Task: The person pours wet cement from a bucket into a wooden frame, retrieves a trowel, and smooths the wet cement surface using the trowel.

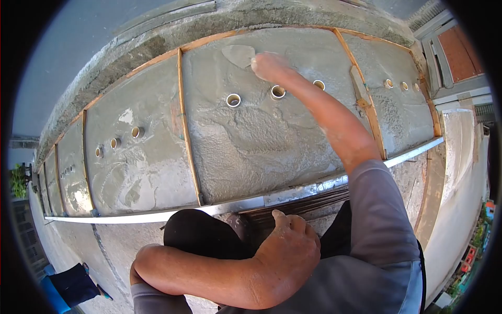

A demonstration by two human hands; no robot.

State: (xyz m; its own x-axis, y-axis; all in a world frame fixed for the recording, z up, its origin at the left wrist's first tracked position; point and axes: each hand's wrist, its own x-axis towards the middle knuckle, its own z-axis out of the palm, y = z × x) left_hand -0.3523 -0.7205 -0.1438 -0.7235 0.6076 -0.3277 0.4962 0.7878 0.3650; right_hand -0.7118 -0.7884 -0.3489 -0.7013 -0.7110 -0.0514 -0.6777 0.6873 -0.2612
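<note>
My right hand (269, 67) is closed round the handle of a pointed trowel (239, 55), whose blade lies on the wet grey cement (293, 47) near the far edge of the middle panel. Just below this hand and forearm, three round pipe ends, one of them a white-rimmed pipe (233, 100), stick up from the cement. My left hand (289, 248) is near my knees, its fingers bent and close together; the hand's underside is hidden, so whether it holds anything does not show.
Wooden strips (184, 115) divide the cement into panels, with more pipe ends (137, 132) at left and right. A metal straightedge (157, 215) runs along the near side. Another person (76, 287) is partly visible at lower left.
</note>
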